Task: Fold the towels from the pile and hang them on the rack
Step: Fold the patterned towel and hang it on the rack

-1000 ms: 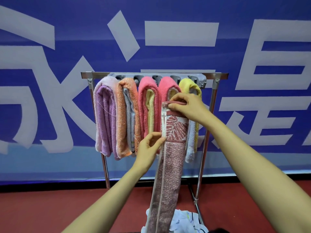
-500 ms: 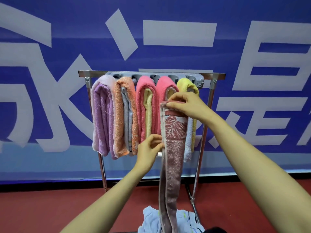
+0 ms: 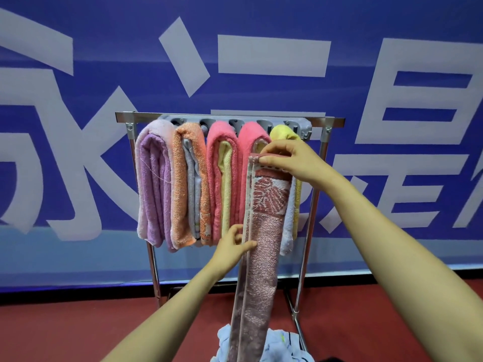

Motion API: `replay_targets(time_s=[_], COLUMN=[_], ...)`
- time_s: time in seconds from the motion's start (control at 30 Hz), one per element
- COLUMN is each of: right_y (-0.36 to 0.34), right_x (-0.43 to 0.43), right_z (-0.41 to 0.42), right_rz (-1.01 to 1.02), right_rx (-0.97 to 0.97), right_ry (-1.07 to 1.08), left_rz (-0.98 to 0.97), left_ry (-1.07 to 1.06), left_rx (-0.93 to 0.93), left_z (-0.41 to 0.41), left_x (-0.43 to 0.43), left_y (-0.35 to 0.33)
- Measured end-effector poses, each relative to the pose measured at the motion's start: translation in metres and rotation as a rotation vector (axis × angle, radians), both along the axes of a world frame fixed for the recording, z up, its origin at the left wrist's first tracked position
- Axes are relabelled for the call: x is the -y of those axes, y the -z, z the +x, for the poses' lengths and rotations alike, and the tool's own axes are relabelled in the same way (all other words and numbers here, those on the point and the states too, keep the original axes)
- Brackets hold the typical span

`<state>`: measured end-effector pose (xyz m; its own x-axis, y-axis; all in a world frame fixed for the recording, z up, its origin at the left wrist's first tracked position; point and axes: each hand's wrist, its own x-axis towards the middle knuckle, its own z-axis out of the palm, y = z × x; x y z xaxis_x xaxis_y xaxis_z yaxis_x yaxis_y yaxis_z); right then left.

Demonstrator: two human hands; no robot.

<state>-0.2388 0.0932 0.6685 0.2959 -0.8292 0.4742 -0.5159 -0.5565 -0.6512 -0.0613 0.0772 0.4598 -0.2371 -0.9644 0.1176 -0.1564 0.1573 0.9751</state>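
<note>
Long dusty-pink terry towel with a leaf-patterned band (image 3: pixel 262 257), folded lengthwise into a narrow strip, held upright in front of the right half of the rack. Its top end is level with the hung towels and its lower end reaches the pile below.

The right hand (image 3: pixel 290 163) pinches the top end, thumb and forefinger closed on the hem and the other fingers curled over it. The left hand (image 3: pixel 232 248) pinches the strip's left edge about mid-length between thumb and fingers.

Behind it stands the chrome tubular rack with a grey plastic arm bar (image 3: pixel 230 118). It carries a lilac towel (image 3: pixel 154 189), an orange towel (image 3: pixel 183 184), two coral-pink towels (image 3: pixel 222 142) and a yellow towel (image 3: pixel 282 131), packed side by side and touching. The pale blue-and-white heap of cloth (image 3: pixel 285 343) lies on the red floor (image 3: pixel 78 330), before the blue lettered banner (image 3: pixel 104 61).

Likely hazards:
- The edges are held at only two points, so the layers may slip and the lengthwise fold may open below the left hand.
- No free arm is visible, so forcing the strip in could drag a neighbouring towel off.
- Unequal halves over an arm would probably slide to the floor.
</note>
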Motion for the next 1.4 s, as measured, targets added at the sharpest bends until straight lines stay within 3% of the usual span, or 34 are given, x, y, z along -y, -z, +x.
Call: replay_targets(time_s=[0.17,0.27,0.53,0.67,0.93,1.07,1.23,1.4], right_y=[0.004,0.008,0.005,0.004,-0.002,-0.003,0.002,0.006], right_x=[0.007,0.013,0.006,0.006,0.002,0.004,0.012,0.019], right_z=[-0.015,-0.024,-0.017,-0.016,-0.018,-0.019,-0.021,-0.019], right_rz=[-0.063,-0.056,-0.042,-0.043,-0.045,-0.069,-0.09,-0.082], right_rx=[-0.093,-0.02,-0.068,-0.042,-0.038,-0.02,-0.002,0.045], right_ry=[0.171,0.217,0.013,-0.026,-0.028,0.022,0.123,0.184], left_rz=[0.097,0.108,0.062,-0.015,-0.135,-0.307,-0.443,-0.427], left_ry=[0.027,0.08,0.134,0.128,-0.111,-0.249,-0.231,-0.177], left_rx=[-0.023,-0.072,-0.099,-0.027,-0.074,-0.044,0.135,0.133], left_z=[0.006,0.008,0.011,0.009,-0.005,-0.009,-0.003,-0.002], left_x=[0.005,0.004,-0.007,-0.01,-0.009,-0.007,-0.005,-0.008], left_y=[0.016,0.017,0.023,0.024,0.021,0.025,0.031,0.029])
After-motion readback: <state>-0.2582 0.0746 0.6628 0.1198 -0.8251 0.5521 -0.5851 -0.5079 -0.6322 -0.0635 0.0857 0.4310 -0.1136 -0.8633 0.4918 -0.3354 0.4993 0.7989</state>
